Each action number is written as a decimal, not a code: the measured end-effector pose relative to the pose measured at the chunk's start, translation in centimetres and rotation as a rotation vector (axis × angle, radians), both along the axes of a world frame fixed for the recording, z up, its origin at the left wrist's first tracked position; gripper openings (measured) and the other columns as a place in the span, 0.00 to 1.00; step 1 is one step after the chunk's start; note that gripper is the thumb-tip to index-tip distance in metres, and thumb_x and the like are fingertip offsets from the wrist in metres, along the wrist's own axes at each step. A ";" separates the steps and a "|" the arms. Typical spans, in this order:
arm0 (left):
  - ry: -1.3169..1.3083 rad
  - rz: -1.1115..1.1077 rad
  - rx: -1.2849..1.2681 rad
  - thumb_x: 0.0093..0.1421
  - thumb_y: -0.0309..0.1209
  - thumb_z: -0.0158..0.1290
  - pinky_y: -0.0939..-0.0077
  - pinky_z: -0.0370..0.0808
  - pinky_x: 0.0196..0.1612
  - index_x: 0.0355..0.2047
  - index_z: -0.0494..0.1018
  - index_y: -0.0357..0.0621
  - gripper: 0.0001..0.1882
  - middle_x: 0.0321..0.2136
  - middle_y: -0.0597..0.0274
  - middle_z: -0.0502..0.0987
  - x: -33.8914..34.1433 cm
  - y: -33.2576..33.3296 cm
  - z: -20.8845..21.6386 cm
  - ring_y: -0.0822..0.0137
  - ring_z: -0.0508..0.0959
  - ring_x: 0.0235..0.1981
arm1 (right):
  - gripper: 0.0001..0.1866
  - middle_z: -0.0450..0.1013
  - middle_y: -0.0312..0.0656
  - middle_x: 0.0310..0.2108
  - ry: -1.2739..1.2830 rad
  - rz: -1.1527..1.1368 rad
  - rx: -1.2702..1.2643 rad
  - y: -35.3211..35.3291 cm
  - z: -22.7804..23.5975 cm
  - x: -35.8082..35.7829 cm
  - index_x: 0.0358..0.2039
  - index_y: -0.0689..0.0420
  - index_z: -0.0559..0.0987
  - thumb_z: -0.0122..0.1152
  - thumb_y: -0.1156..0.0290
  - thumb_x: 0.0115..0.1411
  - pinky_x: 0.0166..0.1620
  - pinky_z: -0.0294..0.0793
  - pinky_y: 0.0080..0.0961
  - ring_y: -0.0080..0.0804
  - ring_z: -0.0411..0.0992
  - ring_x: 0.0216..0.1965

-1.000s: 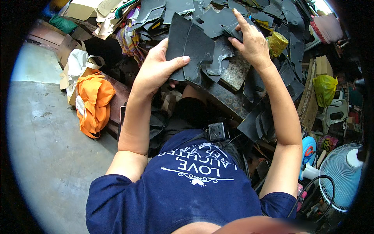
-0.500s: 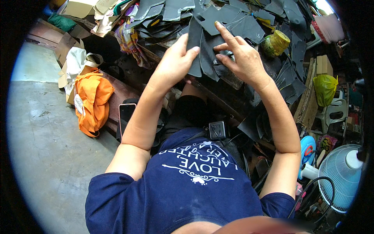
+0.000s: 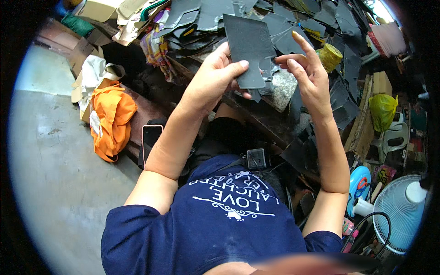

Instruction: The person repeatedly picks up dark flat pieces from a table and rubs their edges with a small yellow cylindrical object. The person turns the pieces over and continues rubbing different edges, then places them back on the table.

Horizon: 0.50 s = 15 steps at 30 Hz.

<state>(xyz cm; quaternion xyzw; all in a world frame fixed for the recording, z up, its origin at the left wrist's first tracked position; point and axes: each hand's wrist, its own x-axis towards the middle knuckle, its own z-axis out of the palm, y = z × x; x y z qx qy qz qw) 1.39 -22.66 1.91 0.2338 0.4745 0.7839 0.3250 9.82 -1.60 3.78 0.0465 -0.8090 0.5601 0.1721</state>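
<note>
My left hand (image 3: 213, 80) is closed on a flat black leather-like piece (image 3: 249, 50), its thumb on the face and its fingers behind. The piece is roughly rectangular and stands tilted up above the workbench. Below its lower edge the pointed end of another dark piece shows; whether my hand grips that one too is hard to tell. My right hand (image 3: 314, 82) is just right of the piece, index finger stretched out, the other visible fingers and thumb bent toward the piece. Nothing shows in it. A pale speckled stone block (image 3: 280, 89) lies between the hands.
Many black cut pieces (image 3: 215, 16) cover the bench. A yellow-smeared can (image 3: 330, 57) stands behind my right hand. At left are an orange cloth bag (image 3: 112, 119) and a phone (image 3: 151, 142); at right, a yellow-green bag (image 3: 383, 110) and a fan (image 3: 398, 215).
My left hand has raised the black piece off the bench and tilted it up. My right hand has moved to the right, away from the pieces, uncovering more of the stone block.
</note>
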 end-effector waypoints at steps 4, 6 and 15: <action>-0.058 -0.040 0.021 0.62 0.26 0.54 0.77 0.84 0.31 0.56 0.61 0.36 0.23 0.42 0.53 0.77 1.2 1.9 -0.4 0.70 0.82 0.34 | 0.23 0.76 0.43 0.44 -0.019 -0.053 -0.136 0.4 0.1 2.8 0.63 0.59 0.66 0.51 0.72 0.68 0.49 0.74 0.23 0.24 0.74 0.42; -0.064 -0.050 0.007 0.62 0.26 0.55 0.78 0.83 0.33 0.56 0.61 0.36 0.24 0.43 0.55 0.76 1.6 2.4 -0.2 0.71 0.81 0.35 | 0.23 0.76 0.43 0.45 -0.032 -0.068 -0.188 0.3 -0.1 3.7 0.63 0.60 0.66 0.50 0.73 0.68 0.49 0.74 0.24 0.25 0.74 0.42; -0.103 -0.051 0.002 0.62 0.27 0.56 0.89 0.79 0.29 0.55 0.65 0.37 0.22 0.42 0.60 0.77 2.5 3.8 0.5 0.77 0.80 0.35 | 0.25 0.73 0.40 0.48 -0.081 -0.103 -0.053 0.2 -1.1 5.8 0.65 0.56 0.65 0.49 0.74 0.67 0.47 0.71 0.19 0.20 0.71 0.39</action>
